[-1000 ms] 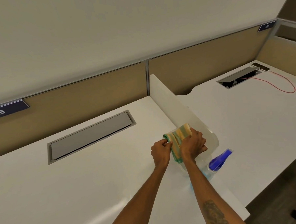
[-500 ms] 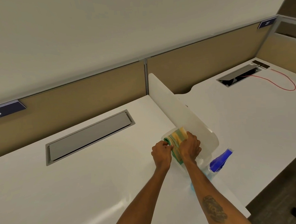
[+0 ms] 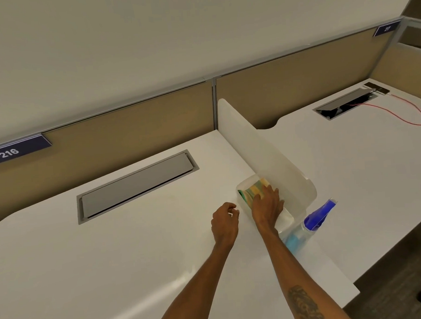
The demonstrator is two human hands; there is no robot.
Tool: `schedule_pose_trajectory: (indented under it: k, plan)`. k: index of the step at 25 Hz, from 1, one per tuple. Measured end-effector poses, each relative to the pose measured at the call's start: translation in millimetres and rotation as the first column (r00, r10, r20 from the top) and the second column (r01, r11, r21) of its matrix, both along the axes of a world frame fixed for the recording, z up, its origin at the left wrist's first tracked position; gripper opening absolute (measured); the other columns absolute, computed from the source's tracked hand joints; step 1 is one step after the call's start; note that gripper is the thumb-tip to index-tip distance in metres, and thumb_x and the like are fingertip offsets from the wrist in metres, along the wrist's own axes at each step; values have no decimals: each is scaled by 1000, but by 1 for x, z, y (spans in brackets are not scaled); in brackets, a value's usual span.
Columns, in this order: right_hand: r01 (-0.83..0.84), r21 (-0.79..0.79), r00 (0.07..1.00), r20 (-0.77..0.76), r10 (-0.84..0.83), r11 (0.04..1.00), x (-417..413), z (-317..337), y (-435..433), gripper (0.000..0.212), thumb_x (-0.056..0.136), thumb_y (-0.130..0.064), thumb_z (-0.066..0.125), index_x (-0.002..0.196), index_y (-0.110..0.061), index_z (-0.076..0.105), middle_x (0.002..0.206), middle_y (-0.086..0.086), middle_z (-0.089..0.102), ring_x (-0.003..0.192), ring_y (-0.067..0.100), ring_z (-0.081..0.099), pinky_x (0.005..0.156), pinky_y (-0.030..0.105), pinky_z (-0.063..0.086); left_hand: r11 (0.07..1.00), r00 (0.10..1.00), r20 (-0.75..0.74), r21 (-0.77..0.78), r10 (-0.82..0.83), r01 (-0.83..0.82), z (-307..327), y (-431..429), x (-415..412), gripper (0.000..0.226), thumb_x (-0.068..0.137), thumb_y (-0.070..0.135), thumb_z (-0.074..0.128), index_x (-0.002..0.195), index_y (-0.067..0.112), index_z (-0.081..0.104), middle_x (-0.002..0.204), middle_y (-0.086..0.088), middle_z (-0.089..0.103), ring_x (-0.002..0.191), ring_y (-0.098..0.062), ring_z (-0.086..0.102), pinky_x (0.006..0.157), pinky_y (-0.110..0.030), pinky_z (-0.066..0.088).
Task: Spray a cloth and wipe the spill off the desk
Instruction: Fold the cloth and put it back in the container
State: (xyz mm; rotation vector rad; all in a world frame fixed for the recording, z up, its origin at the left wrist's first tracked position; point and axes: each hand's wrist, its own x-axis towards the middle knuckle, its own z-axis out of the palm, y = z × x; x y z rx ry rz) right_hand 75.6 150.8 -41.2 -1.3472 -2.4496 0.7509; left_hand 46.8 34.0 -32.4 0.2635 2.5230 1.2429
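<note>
The cloth [image 3: 255, 191] is partly covered by the right hand [image 3: 268, 205]. The spray bottle [image 3: 303, 230] is partly hidden behind the right forearm. The far desk sign [image 3: 386, 29] is too blurred to be read.

Right hand [image 3: 268, 205] presses cloth [image 3: 253, 191] into container [image 3: 287, 220] — left hand [image 3: 225, 222] (curled) beside.

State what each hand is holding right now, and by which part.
The left hand holds nothing, loosely curled above the desk. The right hand lies flat on the folded cloth's near end, pressing rather than gripping.
</note>
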Motion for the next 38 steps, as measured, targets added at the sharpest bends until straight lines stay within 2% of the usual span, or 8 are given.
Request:
schedule_pose_trajectory:
  k: [4,9,14,19,24,27,29,38]
  plan:
    - [33,77,967,-253,-12,996,11,4,-35,41,99,-9,53,139,-6,53,148,14,49,143,31,38,121,50,25,965,981,-1,-180,-192,188,-22,-47,19,29,99,25,59,128,22,63,130,5,64,123,-16,57,102,-31,45]
    - [42,42,891,-454,-18,998,45,0,-91,40,95,-1,55,134,-9,59,142,8,56,137,25,46,115,43,39,851,918,58,-353,-393,388,-41,-95,45,55,100,35,58,151,23,42,164,1,30,154,-22,18,124,-37,15]
    - [119,-47,867,-481,-127,992,94,-13,-133,33,98,-12,55,129,-18,61,134,4,62,126,19,53,104,31,41,688,833,102,-515,-544,512,-47,-115,75,83,95,53,58,161,26,14,170,-3,-2,156,-32,-11,123,-52,-6]
    - [301,-160,775,-534,-339,940,135,-8,-136,29,96,-21,61,125,-17,58,133,9,56,123,23,53,96,43,54,609,769,149,-525,-621,594,-51,-116,101,94,92,51,63,161,24,6,170,-4,-7,155,-34,-14,124,-51,-4]
    - [376,-240,650,-620,-439,895,152,24,-106,60,84,-20,77,135,-10,46,133,14,50,120,22,52,96,45,55,579,747,170,-531,-643,619,-55,-120,109,95,92,45,67,161,24,5,169,-3,-11,155,-34,-14,125,-51,-2]
    - [290,-263,674,-627,-392,920,151,46,-86,82,81,-19,81,148,-14,34,147,11,42,135,24,42,104,38,45,579,737,183,-509,-650,637,-52,-121,106,95,90,40,69,161,24,8,170,-2,-10,155,-34,-12,125,-51,0]
    - [266,-267,694,-614,-376,926,146,58,-71,84,82,-21,79,151,-16,30,153,8,39,141,26,37,111,42,37,579,735,186,-504,-652,641,-50,-122,105,96,90,39,71,161,24,9,170,-2,-9,155,-33,-12,125,-51,1]
    - [235,-246,747,-573,-336,941,147,72,-40,61,88,-17,73,142,-12,44,135,11,60,124,29,57,102,41,46,579,732,189,-497,-655,646,-52,-123,105,96,90,38,71,161,24,8,170,-1,-9,155,-33,-13,125,-51,0]
